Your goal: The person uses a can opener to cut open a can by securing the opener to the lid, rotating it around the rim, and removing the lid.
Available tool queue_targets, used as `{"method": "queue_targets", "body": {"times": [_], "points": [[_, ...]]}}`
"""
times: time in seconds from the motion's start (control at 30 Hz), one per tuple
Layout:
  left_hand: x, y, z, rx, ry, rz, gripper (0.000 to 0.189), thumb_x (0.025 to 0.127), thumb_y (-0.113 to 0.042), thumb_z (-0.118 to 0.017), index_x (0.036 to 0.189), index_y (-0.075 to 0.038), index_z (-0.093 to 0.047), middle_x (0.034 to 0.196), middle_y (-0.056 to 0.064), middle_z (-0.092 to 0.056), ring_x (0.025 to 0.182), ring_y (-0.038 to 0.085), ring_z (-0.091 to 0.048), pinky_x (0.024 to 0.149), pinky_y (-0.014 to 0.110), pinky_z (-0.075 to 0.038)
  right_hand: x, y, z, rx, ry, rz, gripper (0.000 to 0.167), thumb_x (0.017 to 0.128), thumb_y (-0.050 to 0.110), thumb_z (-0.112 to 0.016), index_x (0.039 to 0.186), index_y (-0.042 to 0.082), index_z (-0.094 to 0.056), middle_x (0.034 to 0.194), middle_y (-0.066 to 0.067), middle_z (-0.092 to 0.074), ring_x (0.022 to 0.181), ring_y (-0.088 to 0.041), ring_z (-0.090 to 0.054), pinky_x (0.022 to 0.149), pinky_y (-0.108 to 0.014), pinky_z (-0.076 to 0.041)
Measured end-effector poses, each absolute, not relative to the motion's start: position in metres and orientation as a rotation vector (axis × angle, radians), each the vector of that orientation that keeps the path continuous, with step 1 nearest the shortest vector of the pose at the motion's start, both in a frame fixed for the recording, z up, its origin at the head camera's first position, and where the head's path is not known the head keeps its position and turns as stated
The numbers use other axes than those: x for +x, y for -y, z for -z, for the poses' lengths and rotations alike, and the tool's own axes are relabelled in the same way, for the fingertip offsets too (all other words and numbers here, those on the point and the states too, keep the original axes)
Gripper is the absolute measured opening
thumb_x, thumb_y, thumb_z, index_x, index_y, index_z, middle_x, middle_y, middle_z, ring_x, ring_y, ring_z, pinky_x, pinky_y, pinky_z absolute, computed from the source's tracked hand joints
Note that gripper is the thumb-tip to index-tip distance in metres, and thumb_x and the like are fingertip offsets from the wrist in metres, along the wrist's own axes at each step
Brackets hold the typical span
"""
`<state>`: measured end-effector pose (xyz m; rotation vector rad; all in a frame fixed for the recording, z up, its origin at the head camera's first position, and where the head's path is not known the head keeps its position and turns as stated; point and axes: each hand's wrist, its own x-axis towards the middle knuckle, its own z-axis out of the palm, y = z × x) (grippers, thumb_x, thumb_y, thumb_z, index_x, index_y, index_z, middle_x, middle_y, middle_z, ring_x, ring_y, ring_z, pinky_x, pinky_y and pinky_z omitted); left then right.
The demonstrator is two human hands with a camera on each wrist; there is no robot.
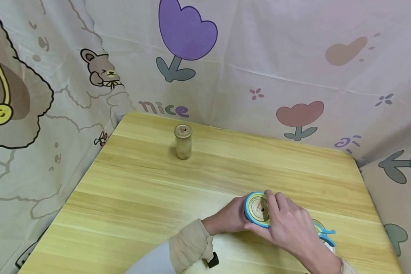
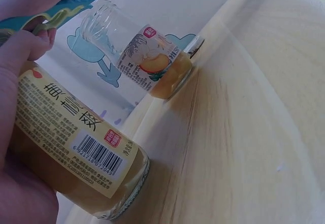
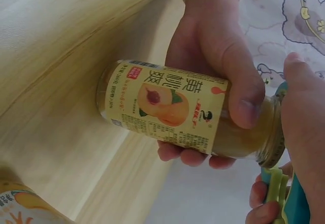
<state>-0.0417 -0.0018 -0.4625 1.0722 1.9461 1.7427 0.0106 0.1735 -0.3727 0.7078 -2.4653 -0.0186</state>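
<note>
My left hand (image 1: 231,215) grips a glass jar of yellow peaches (image 3: 167,107), its fingers and thumb wrapped round the upper part. The jar's gold lid (image 1: 258,208) faces up in the head view. Around that lid sits the loop of a blue and green jar opener (image 1: 248,211). Over the top, my right hand (image 1: 291,224) holds the opener, its fingers curled round the handles (image 3: 297,198) in the right wrist view. The handle ends stick out past the right hand in the head view.
A second jar (image 2: 152,66), lidless and partly filled, stands close by, with a round lid (image 2: 195,46) behind it. Another capped jar (image 1: 183,142) stands toward the back of the wooden table (image 1: 140,182). Printed cloth (image 1: 243,57) hangs around the table.
</note>
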Motion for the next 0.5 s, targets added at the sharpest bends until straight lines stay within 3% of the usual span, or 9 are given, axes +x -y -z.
{"method": "queue_targets", "body": {"times": [0.5], "points": [[-0.0430,0.0012,0.4657,1.084,-1.918,-1.757,0.067,0.088,-0.010,-0.082,0.146,-0.008,-0.048,0.139,0.013,-0.065,0.129,0.011,-0.061,0.114,0.023,-0.048,0.0067,-0.1773,0.3763,0.743,2.450,0.013,0.105,0.088,0.093,-0.026,0.109,-0.002,-0.064,0.066,-0.006,-0.053,0.041,-0.015,-0.037,0.031,-0.025,-0.024]]}}
